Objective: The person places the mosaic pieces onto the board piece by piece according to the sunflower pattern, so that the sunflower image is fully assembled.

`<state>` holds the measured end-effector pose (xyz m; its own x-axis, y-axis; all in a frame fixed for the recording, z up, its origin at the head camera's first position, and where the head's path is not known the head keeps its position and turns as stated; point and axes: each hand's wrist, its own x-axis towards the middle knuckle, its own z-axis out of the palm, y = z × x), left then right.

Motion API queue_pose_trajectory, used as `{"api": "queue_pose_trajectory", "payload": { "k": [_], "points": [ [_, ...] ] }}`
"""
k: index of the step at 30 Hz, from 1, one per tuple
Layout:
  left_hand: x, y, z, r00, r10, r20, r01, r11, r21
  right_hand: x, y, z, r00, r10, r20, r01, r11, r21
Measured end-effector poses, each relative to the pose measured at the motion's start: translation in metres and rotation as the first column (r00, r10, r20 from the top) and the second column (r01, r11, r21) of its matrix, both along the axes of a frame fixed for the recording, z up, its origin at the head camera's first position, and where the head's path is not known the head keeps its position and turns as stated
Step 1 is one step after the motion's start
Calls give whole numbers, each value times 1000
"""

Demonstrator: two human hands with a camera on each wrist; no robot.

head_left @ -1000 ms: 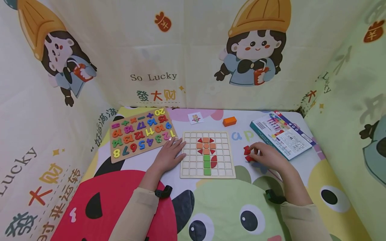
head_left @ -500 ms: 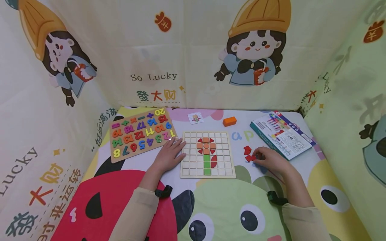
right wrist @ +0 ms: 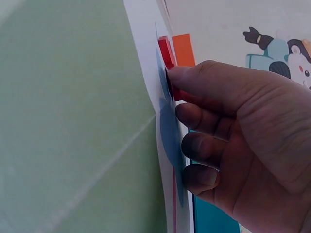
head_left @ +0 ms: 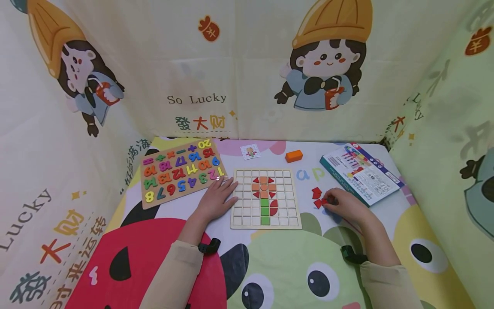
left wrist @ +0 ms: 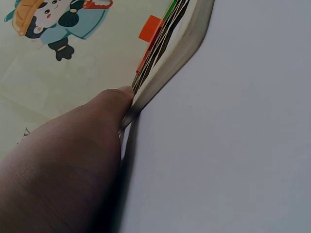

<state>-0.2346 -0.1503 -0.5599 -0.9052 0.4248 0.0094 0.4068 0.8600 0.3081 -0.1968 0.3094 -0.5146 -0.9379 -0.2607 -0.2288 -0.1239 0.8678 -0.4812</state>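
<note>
A wooden grid board bears a flower of orange squares, small red triangles, a green stem and red leaf-like pieces. At its left edge lies my left hand, fingers extended, the thumb touching the board's side in the left wrist view. My right hand is low over the table, right of the board, with thumb and index finger pinching a red piece, mostly hidden by the fingers. Other red pieces lie just left of these fingertips; the remaining fingers are curled.
A number puzzle board lies left of my left hand. Behind the grid board are a small picture card and an orange block. A flat box stands back right, beyond my right hand. Printed cloth walls enclose the table.
My right hand has drawn slightly back towards me from the red pieces, uncovering more of them, and its fingers have closed on one piece. My left hand and the grid board have stayed put.
</note>
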Motion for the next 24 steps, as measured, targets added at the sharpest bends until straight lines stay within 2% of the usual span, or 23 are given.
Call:
{"api": "queue_pose_trajectory", "payload": {
  "k": [8,16,24],
  "points": [
    [1,1,2,1000,-4,-4,4,1000,6,0,-4,5,999,-40,-3,40,999,-13],
    [1,0,2,1000,-4,-3,4,1000,5,-5,-28,16,999,-50,9,50,996,-76],
    [0,-1,1,1000,-9,-7,9,1000,10,-12,-62,20,998,36,-42,-39,997,-69]
  ]
}}
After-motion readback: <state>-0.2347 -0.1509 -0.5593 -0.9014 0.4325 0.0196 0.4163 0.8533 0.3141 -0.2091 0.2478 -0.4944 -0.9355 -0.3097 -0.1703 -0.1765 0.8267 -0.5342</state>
